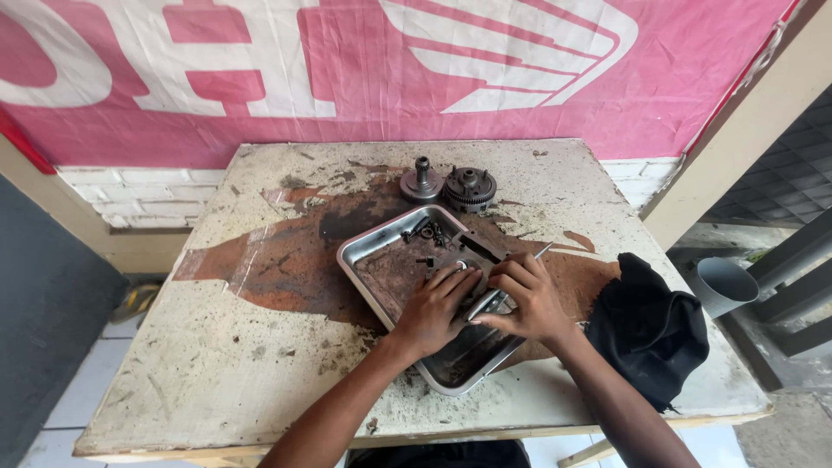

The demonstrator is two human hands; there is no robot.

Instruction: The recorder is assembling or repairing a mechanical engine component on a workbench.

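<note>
Both hands work inside the metal tray point(364, 260) at the centre of the surface point(217, 347). The left hand point(438, 308) presses flat, fingers spread, on a dark metal part point(472, 251). The right hand point(529, 299) pinches a slim metal tool point(520, 270) pointing to 1 o'clock. Judging by the oily grime, the tool could slip. Two gears point(446, 185) sit at 12 o'clock and a black cloth point(650, 329) at 3.

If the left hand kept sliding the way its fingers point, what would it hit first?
Probably the dark metal part in the steel tray: the left hand already touches it, fingers pointing up-right. Beyond lie small bolts, though depth is unclear.
</note>
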